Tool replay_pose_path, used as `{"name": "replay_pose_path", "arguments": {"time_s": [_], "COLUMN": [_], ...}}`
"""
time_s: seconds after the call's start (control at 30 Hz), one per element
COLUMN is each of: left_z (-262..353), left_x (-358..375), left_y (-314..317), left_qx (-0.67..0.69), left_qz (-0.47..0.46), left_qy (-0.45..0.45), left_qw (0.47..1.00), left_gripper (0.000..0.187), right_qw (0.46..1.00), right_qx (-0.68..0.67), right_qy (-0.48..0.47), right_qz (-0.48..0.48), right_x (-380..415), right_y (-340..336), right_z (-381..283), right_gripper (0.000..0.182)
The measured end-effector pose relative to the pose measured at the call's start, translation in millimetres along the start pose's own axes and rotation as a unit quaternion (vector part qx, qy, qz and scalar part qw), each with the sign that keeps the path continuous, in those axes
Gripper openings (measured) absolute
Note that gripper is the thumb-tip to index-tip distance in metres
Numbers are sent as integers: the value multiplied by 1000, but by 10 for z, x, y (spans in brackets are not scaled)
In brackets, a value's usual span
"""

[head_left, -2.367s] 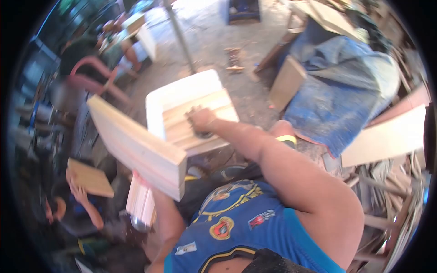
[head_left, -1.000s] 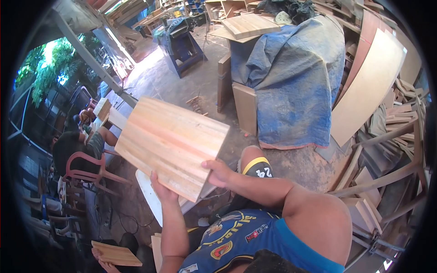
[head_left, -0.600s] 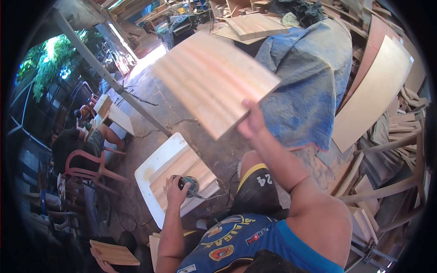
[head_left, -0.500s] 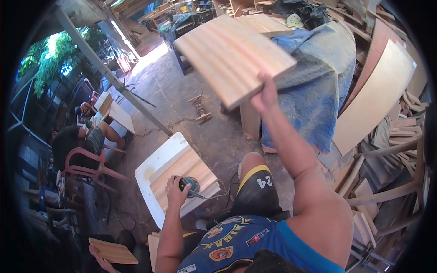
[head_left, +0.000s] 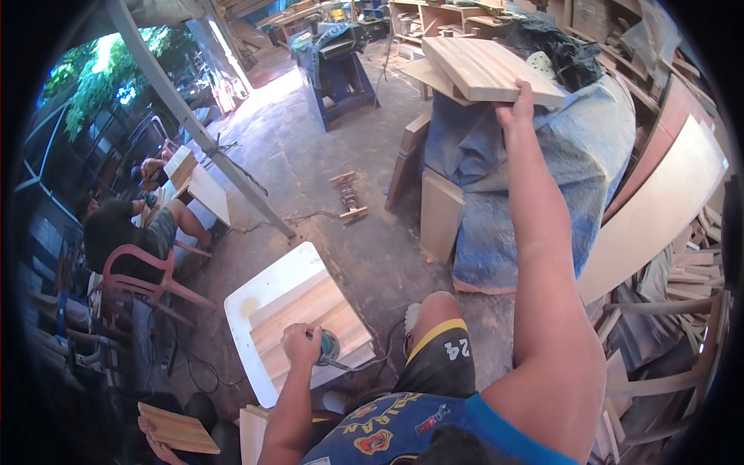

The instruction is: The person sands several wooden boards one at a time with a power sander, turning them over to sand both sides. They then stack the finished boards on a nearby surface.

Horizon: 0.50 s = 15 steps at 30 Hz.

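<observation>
Left grip (head_left: 301, 346) holds one sander (head_left: 330, 347), right grip (head_left: 516, 111) one board (head_left: 488, 68)

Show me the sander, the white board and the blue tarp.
Sander (head_left: 331, 344): head view, teal body.
White board (head_left: 280, 279): head view, bare far margin.
Blue tarp (head_left: 484, 240): head view, hanging front face.

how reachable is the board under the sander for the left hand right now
Probably within reach, yes: the left hand is on the sander, which sits on the board, and much of the board's top looks uncovered.
</observation>
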State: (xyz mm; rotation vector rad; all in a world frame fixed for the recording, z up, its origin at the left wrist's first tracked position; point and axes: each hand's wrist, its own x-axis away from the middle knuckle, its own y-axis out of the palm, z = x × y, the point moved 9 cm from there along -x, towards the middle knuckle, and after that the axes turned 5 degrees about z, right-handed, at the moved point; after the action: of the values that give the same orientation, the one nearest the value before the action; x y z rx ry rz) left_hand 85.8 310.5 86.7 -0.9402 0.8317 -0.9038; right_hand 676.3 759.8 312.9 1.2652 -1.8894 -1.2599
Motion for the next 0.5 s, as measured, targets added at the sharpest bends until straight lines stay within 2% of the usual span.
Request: {"name": "replay_pose_path", "arguments": {"time_s": [0.17, 0.37, 0.47, 0.5], "left_z": [-6, 32, 15, 1], "left_x": [7, 16, -12, -3], "left_y": [-17, -30, -25, -22], "left_qx": [-10, -6, -3, 2], "left_qz": [2, 10, 13, 20], "left_qy": [-16, 11, 11, 17], "left_qw": [1000, 1000, 1000, 1000], "left_gripper": [24, 22, 21, 22], "right_qw": [998, 996, 992, 986], "right_qx": [34, 29, 21, 48], "right_qy": [-21, -52, -95, -102], "right_qz": [40, 64, 85, 118], "right_x": [-224, -238, -209, -163], "right_y": [-110, -67, -29, -49], "right_z": [-3, 119, 107, 110], "right_gripper": [71, 70, 74, 77]}}
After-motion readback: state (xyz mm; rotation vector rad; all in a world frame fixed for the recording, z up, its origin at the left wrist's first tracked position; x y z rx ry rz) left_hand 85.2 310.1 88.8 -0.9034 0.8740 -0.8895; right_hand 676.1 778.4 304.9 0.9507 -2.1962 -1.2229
